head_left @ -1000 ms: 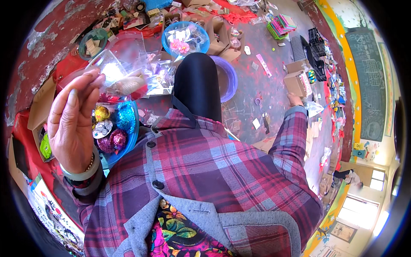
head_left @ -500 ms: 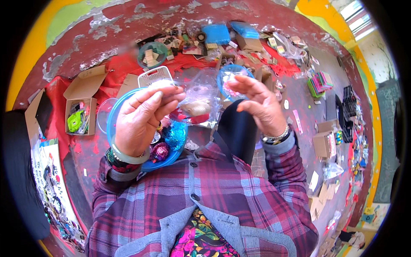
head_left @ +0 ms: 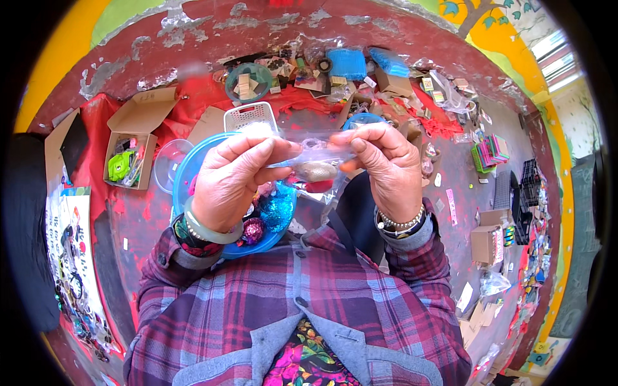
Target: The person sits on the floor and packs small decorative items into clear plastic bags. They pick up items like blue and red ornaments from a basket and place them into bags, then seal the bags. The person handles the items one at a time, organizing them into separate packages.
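Between my hands is a clear plastic bag (head_left: pixel 314 153), its top edge stretched sideways. A beige, rounded item (head_left: pixel 315 170) and something red show low in the bag; their kind I cannot make out. My left hand (head_left: pixel 235 170) pinches the bag's left corner, fingers closed. Thumb and fingertips of my right hand (head_left: pixel 385 164) grip the opposite corner. Below my left hand stands a blue tub (head_left: pixel 182 186) holding glittery items, among them a shiny blue one (head_left: pixel 277 209) and a magenta glitter ball (head_left: pixel 252 229).
A white basket (head_left: pixel 250 114) and a second blue tub (head_left: pixel 362 121) stand beyond my hands. An open cardboard box (head_left: pixel 131 164) with a green item is at left. Farther back is a green basin (head_left: pixel 248 82). Pink and green baskets (head_left: pixel 490 154) and another cardboard box (head_left: pixel 487 241) sit at right.
My right hand, open and apart from the bag before, has moved in and closed on its right corner. The bag's top is now pulled wide between both hands.
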### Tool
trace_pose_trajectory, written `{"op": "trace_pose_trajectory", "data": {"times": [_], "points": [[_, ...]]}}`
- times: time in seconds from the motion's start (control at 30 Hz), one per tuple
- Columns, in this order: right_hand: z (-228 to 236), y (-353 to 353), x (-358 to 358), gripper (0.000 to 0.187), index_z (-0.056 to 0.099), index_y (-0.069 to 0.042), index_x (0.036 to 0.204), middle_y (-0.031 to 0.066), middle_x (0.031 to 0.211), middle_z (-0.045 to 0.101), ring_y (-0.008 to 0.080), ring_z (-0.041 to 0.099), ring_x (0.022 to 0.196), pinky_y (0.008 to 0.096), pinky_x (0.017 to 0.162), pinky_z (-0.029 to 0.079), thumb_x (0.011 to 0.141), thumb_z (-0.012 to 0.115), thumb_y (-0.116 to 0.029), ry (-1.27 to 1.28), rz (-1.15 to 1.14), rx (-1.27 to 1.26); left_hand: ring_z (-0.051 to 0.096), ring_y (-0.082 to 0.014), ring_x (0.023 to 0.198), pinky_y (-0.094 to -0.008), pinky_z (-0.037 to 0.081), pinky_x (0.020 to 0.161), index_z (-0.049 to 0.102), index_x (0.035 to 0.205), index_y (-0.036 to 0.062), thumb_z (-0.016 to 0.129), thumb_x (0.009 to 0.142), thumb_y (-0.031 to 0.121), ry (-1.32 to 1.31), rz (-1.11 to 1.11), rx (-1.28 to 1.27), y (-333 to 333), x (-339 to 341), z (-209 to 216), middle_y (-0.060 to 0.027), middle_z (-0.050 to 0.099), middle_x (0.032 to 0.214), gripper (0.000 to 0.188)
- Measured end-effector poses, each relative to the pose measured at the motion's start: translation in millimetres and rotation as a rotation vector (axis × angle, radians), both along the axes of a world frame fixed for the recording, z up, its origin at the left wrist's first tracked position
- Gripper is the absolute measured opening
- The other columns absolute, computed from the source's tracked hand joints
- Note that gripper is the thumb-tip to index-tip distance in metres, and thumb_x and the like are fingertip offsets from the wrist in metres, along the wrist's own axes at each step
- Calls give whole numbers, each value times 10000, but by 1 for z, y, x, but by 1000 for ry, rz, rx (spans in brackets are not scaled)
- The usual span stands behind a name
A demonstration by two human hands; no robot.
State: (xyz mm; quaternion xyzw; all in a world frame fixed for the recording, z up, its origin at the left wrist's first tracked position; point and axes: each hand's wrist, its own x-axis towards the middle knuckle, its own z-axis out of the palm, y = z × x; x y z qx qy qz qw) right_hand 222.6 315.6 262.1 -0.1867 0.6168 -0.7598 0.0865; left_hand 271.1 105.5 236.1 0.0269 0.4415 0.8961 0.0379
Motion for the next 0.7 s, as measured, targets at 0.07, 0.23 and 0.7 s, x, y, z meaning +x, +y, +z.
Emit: {"op": "trace_pose_trajectory", "data": {"times": [0.07, 0.23, 0.7], "points": [[0, 1, 0, 183, 565, 19, 1017, 108, 934, 629, 151, 617, 852, 251, 720, 519, 843, 574, -36, -20, 14, -7, 595, -301, 983, -310, 535, 784, 545, 1033, -57, 435, 925, 103, 19, 13, 30, 2, -1, -1, -198, 604, 1011, 222], [4, -1, 4, 226, 581, 26, 1032, 143, 953, 635, 183, 629, 867, 248, 728, 523, 808, 595, -2, -2, -1, 40, 600, -303, 971, -325, 533, 791, 544, 1031, -56, 431, 929, 111, 26, -6, 51, 0, -3, -3, -195, 609, 995, 226], [6, 12, 5, 156, 674, -10, 917, 57, 821, 668, 39, 562, 638, 159, 488, 399, 779, 607, 18, 181, -24, 278, 636, -248, 878, -259, 536, 697, 554, 1103, -20, 498, 871, 15, 62, -16, -45, 4, 1, 0, -193, 628, 960, 241]]}}
